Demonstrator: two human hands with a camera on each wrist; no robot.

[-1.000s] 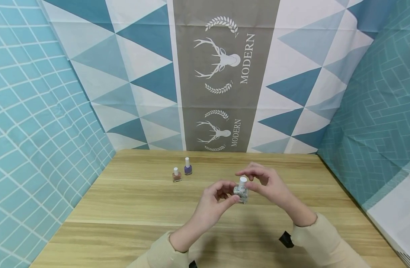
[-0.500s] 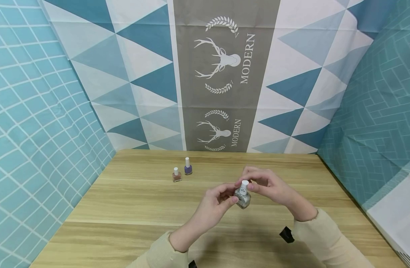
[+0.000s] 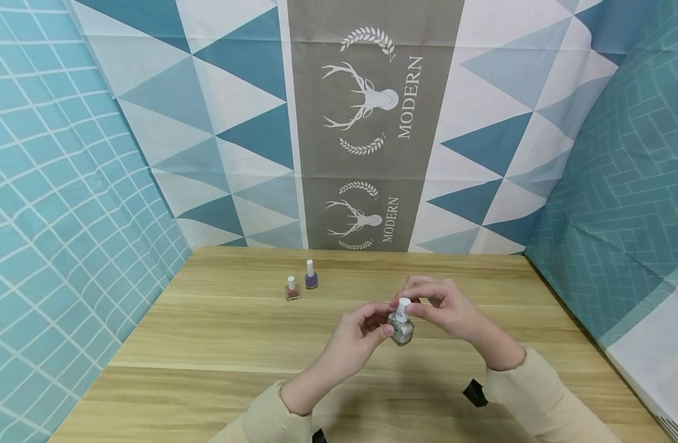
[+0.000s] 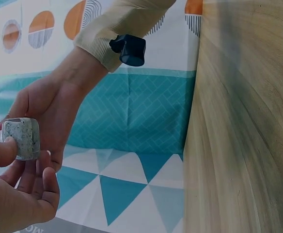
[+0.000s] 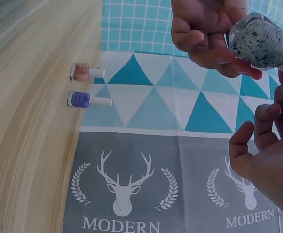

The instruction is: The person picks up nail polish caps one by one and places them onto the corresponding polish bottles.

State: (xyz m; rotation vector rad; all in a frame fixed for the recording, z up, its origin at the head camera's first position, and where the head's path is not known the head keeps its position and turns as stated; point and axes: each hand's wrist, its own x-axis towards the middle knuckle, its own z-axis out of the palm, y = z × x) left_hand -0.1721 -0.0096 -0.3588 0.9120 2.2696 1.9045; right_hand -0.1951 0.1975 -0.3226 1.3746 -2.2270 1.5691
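Held above the table is a nail polish bottle [image 3: 402, 331] with speckled grey-white polish, its white cap [image 3: 403, 306] tilted up. My left hand [image 3: 357, 335] pinches the glass body between thumb and fingers. At the cap, my right hand [image 3: 446, 307] has thumb and index finger on either side. From the left wrist, the bottle [image 4: 23, 138] shows side-on, with the left thumb pressed on it. In the right wrist view the speckled glass [image 5: 260, 42] is seen from below, and the right fingers partly hide the cap.
Two more nail polish bottles stand upright at the back of the wooden table [image 3: 217, 332]: a brownish-pink one [image 3: 292, 291] and a purple one [image 3: 311, 280], both white-capped. Patterned cloth [image 3: 361, 123] hangs behind the table, and tile-patterned sheets [image 3: 51, 184] line both sides.
My right hand has come slightly down and its index finger has closed in on the cap. The bottle has tilted and sits slightly lower. The two standing bottles have stayed put.
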